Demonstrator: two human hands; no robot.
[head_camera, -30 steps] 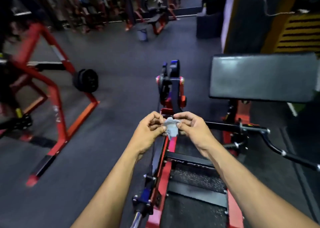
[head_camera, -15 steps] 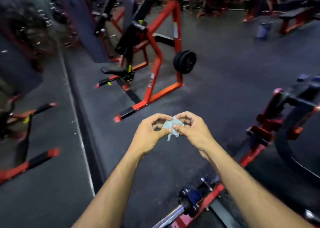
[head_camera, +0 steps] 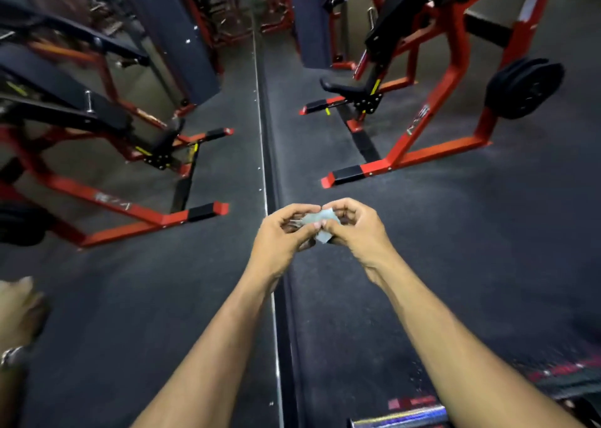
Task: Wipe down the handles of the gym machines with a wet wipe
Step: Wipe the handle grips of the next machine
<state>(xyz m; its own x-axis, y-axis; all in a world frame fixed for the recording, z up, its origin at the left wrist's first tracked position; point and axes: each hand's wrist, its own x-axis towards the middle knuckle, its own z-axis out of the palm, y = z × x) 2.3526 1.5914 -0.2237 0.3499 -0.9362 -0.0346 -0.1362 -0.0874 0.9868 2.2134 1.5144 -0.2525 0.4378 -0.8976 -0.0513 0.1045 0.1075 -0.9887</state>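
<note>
While my view swings off the padded machine toward the mirror wall, the left hand (head_camera: pixel 279 239) and right hand (head_camera: pixel 353 229) keep their fingers pinched on the wet wipe (head_camera: pixel 320 222), bunched between them at chest height. No handle within reach; the red machine (head_camera: pixel 439 109) stands well apart, so I judge wiping hasn't resumed.

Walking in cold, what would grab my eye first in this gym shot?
Dead centre, the left hand and right hand meet in front of the camera, both pinching a small pale wet wipe. Behind them to the upper right stands a red gym machine carrying a black weight plate, repeated at left in a floor-level mirror.
</note>
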